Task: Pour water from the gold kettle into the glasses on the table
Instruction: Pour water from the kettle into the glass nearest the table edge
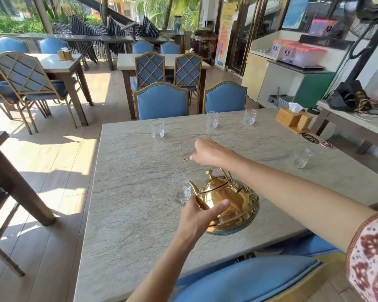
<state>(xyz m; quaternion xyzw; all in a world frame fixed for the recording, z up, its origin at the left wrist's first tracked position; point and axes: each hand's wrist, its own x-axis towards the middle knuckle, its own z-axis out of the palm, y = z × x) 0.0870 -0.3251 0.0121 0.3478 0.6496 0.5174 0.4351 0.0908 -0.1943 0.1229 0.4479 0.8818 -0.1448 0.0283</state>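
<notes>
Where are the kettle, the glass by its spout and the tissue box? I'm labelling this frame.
kettle (231, 201): head view, on its gold body.
glass (180, 190): head view, on its side wall, by the spout.
tissue box (289, 117): head view, on its wooden front.

Sunlit dining terrace: blue gold-framed chairs (161, 101), stone-topped tables (127, 59), pale plank floor (59, 153), glazed doors (244, 29).
</notes>
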